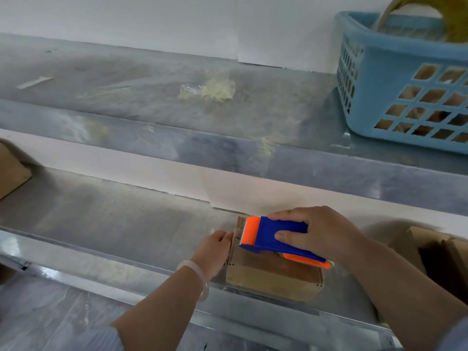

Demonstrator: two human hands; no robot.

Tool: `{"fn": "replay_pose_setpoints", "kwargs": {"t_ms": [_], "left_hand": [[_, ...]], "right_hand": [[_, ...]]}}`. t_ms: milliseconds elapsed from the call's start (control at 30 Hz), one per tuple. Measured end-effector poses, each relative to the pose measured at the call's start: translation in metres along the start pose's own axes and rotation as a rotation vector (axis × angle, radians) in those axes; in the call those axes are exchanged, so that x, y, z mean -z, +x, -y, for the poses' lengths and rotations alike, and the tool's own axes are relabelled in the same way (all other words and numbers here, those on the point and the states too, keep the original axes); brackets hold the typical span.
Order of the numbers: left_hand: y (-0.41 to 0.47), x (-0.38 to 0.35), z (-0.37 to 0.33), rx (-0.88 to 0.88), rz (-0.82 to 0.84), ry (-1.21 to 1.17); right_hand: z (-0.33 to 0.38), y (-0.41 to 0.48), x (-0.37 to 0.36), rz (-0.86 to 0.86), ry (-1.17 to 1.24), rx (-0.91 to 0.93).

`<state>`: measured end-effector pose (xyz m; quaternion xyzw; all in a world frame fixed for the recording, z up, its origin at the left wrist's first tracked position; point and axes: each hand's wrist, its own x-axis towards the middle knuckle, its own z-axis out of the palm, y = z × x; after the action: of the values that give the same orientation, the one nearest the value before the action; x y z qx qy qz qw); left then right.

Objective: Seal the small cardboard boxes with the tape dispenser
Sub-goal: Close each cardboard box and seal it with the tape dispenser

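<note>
Forearms reached in from below to a small box (pixel 273 277) lying on the lower metal shelf (pixel 101 224). At its left end the left hand (pixel 215 247) had fingers curled against the edge, steadying it. The right hand (pixel 316 234) clasped the blue and orange tape dispenser (pixel 273 236), which rested on the box top, teeth toward the left. Doing this well likely meant pressing the dispenser flat, drawing it straight along the seam, then tipping the teeth down for a clean cut.

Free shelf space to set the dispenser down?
Lower shelf: long bare stretch between the left-edge carton and the left hand. Upper shelf: bare left of the tape scraps. Crowded on the right: open carton below, blue basket above.
</note>
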<state>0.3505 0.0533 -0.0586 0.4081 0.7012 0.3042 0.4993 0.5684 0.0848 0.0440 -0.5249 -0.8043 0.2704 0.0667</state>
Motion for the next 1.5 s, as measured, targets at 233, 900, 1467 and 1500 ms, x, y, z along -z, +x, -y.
{"fn": "replay_pose_setpoints", "kwargs": {"t_ms": [233,900,1467,1500], "left_hand": [[-0.003,0.005,0.010,0.288,0.175,-0.079],[0.008,-0.014,-0.002,-0.160,0.041,-0.067],[0.005,-0.010,-0.006,-0.195,0.050,0.073],[0.004,-0.010,-0.006,-0.199,0.050,0.075]], "right_hand": [[0.003,0.001,-0.001,-0.009,-0.023,-0.011],[-0.010,-0.015,0.022,0.068,0.013,-0.013],[-0.067,-0.056,0.037,0.045,0.134,-0.103],[-0.070,-0.056,0.035,0.047,0.132,-0.107]]}}
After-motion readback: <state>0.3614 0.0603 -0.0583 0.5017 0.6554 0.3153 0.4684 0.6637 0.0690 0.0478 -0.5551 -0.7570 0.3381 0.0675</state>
